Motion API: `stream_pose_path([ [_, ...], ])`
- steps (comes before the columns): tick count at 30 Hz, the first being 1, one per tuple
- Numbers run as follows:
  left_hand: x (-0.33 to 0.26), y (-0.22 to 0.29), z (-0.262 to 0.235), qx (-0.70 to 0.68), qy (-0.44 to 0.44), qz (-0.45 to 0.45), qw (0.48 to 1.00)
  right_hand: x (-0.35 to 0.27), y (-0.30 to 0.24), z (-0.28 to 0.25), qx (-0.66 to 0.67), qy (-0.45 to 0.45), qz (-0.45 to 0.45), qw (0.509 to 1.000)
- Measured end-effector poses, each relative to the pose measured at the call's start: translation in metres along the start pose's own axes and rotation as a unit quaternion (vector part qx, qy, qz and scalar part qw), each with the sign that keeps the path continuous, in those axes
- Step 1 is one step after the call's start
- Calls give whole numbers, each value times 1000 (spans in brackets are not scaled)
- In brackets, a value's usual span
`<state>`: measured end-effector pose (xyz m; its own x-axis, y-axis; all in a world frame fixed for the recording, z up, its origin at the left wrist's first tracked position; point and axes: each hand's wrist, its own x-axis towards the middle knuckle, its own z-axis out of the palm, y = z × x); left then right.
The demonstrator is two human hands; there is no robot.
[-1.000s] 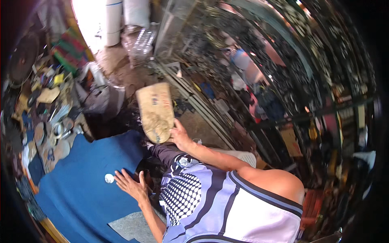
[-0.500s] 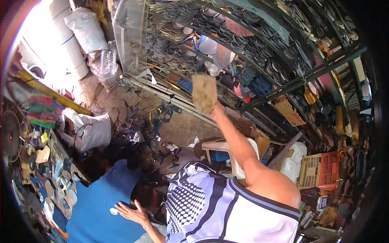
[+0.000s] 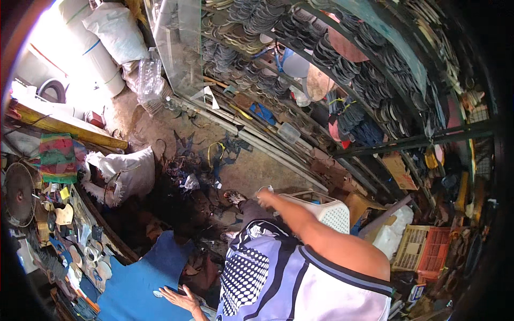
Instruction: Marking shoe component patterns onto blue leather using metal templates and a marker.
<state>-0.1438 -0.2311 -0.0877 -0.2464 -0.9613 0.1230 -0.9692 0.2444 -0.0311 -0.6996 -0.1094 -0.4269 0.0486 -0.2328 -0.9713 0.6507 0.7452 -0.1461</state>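
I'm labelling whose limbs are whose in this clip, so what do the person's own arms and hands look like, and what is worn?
Both arms are bare to the shoulder, with no gloves, watch or rings that I can make out. The left hand and right hand are bare. The jersey is sleeveless, lilac and white, with dark trim at the armhole and a black-and-white dotted panel.
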Motion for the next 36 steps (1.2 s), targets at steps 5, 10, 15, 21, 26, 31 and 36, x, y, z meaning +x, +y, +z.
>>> stream_pose_path([
  [5, -25, 8, -31, -23, -9, -64, 998, -109, 1, 162, -585, 10, -304, 752],
  [10, -5, 42, -38, -105, -25, -108, 988, -93, -47, 95, -489, -91, -211, 841],
  [15, -37, 23, -57, -108, -17, -147, 983, -106, -76, 119, -545, 42, -160, 822],
  [21, -39, 25, -59, -153, -9, -146, 977, -153, -82, 251, -448, -58, -312, 836],
  [26, -39, 25, -69, -184, 13, -155, 970, -258, -66, 432, -370, -242, -368, 818],
  [31, -41, 21, -67, -221, 49, -168, 959, -321, -28, 585, -334, -404, -284, 803],
  [36, -46, 20, -67, -294, 104, -236, 920, -267, -6, 736, -326, -437, -187, 817],
])
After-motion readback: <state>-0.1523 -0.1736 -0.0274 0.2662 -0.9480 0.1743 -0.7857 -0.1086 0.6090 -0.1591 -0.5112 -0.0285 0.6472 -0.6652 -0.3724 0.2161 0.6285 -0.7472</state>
